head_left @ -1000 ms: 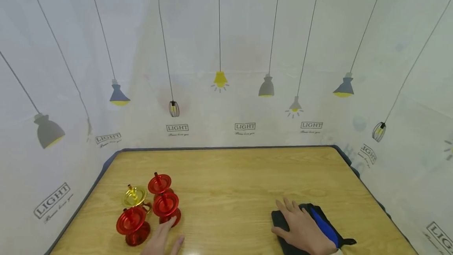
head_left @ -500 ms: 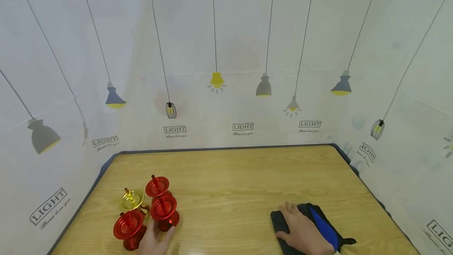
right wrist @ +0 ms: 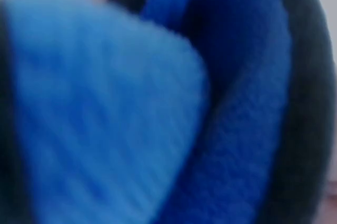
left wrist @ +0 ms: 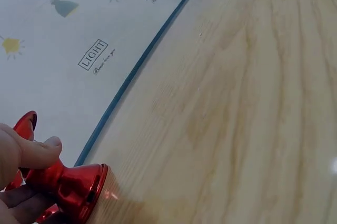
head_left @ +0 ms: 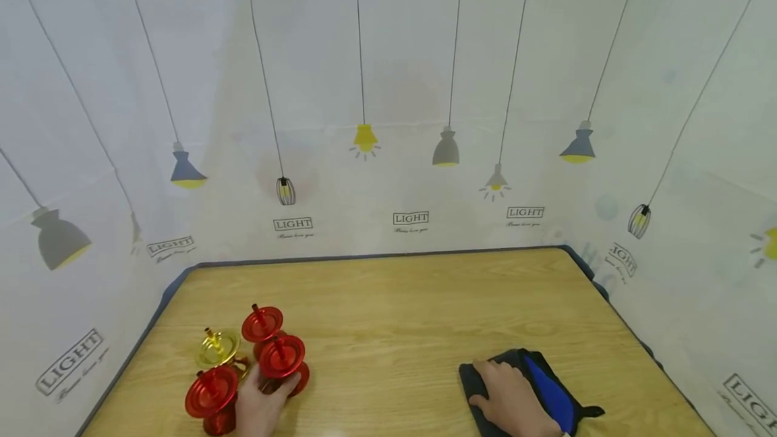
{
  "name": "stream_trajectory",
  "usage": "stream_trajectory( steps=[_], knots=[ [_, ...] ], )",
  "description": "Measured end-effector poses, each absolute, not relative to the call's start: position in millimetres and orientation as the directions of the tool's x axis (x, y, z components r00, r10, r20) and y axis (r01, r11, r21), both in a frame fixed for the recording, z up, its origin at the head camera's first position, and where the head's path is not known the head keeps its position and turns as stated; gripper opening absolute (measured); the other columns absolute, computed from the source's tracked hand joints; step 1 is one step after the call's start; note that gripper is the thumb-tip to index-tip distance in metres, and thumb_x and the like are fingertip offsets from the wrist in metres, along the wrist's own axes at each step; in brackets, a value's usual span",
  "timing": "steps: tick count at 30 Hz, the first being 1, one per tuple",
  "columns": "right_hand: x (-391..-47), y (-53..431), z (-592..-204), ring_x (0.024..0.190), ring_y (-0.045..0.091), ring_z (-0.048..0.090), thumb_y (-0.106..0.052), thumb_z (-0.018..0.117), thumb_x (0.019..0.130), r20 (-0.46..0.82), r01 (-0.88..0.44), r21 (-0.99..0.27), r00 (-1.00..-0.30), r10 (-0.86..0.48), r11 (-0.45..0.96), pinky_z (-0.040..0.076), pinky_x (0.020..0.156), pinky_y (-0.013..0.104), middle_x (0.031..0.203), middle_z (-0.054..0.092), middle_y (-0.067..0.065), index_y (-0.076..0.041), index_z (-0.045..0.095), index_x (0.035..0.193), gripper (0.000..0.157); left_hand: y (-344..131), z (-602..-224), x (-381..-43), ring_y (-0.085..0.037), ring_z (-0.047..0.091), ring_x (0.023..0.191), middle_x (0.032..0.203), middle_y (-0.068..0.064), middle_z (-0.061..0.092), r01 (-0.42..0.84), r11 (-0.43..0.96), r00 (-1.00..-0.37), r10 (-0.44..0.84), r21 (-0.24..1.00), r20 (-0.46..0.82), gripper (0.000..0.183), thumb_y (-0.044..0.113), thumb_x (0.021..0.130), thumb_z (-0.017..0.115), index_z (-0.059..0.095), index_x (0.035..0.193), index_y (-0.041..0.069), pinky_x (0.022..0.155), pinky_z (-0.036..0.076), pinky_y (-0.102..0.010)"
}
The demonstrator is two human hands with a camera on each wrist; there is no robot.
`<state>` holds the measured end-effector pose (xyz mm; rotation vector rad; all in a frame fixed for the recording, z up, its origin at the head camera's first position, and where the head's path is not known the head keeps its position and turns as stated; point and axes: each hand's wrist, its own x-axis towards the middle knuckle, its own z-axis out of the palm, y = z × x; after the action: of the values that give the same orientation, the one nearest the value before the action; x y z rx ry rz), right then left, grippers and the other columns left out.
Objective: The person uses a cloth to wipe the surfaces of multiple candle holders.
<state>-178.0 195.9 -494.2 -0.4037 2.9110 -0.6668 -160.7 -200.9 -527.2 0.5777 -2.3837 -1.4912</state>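
My left hand [head_left: 257,406] grips the waist of a red metallic candle holder [head_left: 282,357], thumb on the right side. In the left wrist view the thumb and fingers lie around the stem of the candle holder [left wrist: 76,187], above its flared foot. A second red candle holder [head_left: 263,324] stands just behind, a third [head_left: 211,393] to the left, and a gold candle holder [head_left: 218,348] between them. On the right, my right hand [head_left: 512,398] holds a folded black-and-blue cloth [head_left: 551,390], fingers curled over its left part. The right wrist view shows blurred blue plush folds [right wrist: 105,108].
The wooden table [head_left: 388,315] has a dark blue edge. A white curtain [head_left: 328,86] printed with hanging lamps surrounds its back and sides. A black loop [head_left: 591,411] sticks out from the cloth's right end.
My left hand has moved from the front of the near right red candle holder to its left side and closed around its stem. My right hand's spread fingers have curled in on the cloth.
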Motion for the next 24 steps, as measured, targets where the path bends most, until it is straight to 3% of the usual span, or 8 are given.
stream_trajectory(
  steps=[2, 8, 13, 16, 19, 24],
  knots=[
    [-176.0, 193.7, -495.2, 0.09, 0.04, 0.07, -0.01, 0.086, 0.078, -0.038, -0.243, -0.441, -0.957, -0.289, 0.864, 0.056, 0.079, 0.057, 0.103, 0.073, 0.021, 0.004, 0.069, 0.114, 0.042, -200.1, -526.8, -162.1, -0.045, 0.064, 0.116, 0.124, -0.03, 0.067, -0.184, 0.415, -0.888, -0.458, 0.891, 0.03, 0.064, 0.025, 0.078, 0.088, 0.061, 0.129, -0.003, 0.096, 0.053, -0.05],
    [-172.9, 189.5, -498.2, 0.07, 0.028, 0.068, -0.007, 0.082, 0.081, 0.041, -0.286, -0.399, -0.955, -0.295, 0.871, 0.056, 0.063, 0.045, 0.083, 0.073, 0.01, -0.006, 0.073, 0.096, 0.018, -196.7, -524.4, -166.4, -0.043, 0.069, 0.11, 0.116, -0.028, 0.071, -0.112, 0.464, -0.905, -0.412, 0.879, 0.103, 0.057, 0.016, 0.075, 0.091, 0.066, 0.122, -0.004, 0.094, 0.055, -0.051],
    [-171.4, 191.0, -488.6, 0.071, 0.022, 0.069, -0.011, 0.083, 0.081, 0.108, -0.275, -0.414, -0.962, -0.252, 0.868, 0.057, 0.062, 0.041, 0.086, 0.074, 0.005, -0.011, 0.075, 0.1, 0.021, -186.5, -515.0, -169.1, -0.038, 0.07, 0.11, 0.114, -0.023, 0.073, -0.1, 0.431, -0.937, -0.343, 0.897, 0.061, 0.049, 0.025, 0.082, 0.087, 0.07, 0.12, -0.001, 0.092, 0.057, -0.047],
    [-172.8, 187.2, -475.8, 0.081, 0.023, 0.074, -0.015, 0.084, 0.082, 0.184, -0.25, -0.489, -0.966, -0.181, 0.836, 0.06, 0.07, 0.04, 0.097, 0.077, 0.008, -0.01, 0.076, 0.11, 0.029, -175.3, -504.9, -170.7, -0.035, 0.069, 0.114, 0.115, -0.019, 0.074, -0.038, 0.37, -0.954, -0.29, 0.928, 0.077, 0.042, 0.023, 0.086, 0.083, 0.071, 0.12, 0.001, 0.097, 0.055, -0.047],
    [-174.4, 179.5, -461.3, 0.084, 0.022, 0.076, -0.016, 0.083, 0.084, 0.273, -0.238, -0.615, -0.959, -0.079, 0.752, 0.061, 0.07, 0.033, 0.104, 0.078, 0.012, -0.007, 0.076, 0.116, 0.033, -162.2, -492.5, -171.5, -0.029, 0.068, 0.116, 0.116, -0.015, 0.074, 0.035, 0.302, -0.973, -0.209, 0.953, 0.102, 0.038, 0.021, 0.089, 0.08, 0.07, 0.122, 0.003, 0.098, 0.055, -0.043],
    [-172.3, 161.6, -437.3, 0.09, 0.019, 0.076, -0.019, 0.081, 0.087, 0.305, -0.248, -0.826, -0.952, 0.032, 0.507, 0.06, 0.07, 0.025, 0.114, 0.075, 0.014, -0.006, 0.073, 0.124, 0.039, -141.0, -472.2, -168.7, -0.019, 0.07, 0.105, 0.111, -0.008, 0.075, 0.125, 0.25, -0.985, -0.085, 0.96, 0.151, 0.032, 0.024, 0.093, 0.075, 0.07, 0.12, 0.008, 0.088, 0.057, -0.03]
  ],
)
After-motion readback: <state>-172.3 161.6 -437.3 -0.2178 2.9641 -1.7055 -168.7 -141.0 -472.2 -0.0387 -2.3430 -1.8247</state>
